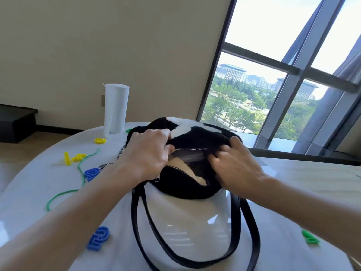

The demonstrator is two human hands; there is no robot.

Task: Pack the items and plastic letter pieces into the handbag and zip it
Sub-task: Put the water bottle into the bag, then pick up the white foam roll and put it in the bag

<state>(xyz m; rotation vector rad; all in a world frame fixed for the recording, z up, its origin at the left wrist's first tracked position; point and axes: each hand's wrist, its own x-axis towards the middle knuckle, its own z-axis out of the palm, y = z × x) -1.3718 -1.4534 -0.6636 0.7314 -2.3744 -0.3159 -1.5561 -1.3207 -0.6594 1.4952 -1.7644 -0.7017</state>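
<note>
The left hand [148,153] curls its fingers over the far lip of a fuzzy black-and-white fabric handbag [195,133] and pinches that edge at the left end of the opening. The right hand [234,167] grips the same lip at the right end, thumb on the far side and fingers curled in at the mouth. The handbag lies in the middle of a glossy white round table [29,182], its silver zipper [175,168] undone so the tan lining shows. Its two black leather straps [140,222] loop toward the near edge.

Left of the handbag lie yellow plastic letter pieces [100,140], a blue plastic letter piece [91,174] and a thin green cord [82,173]. A second blue piece [98,238] sits near left, and a green plastic piece [310,239] near right. A tall white paper roll [116,108] stands upright at the far left. A large window [273,75] fills the far right.
</note>
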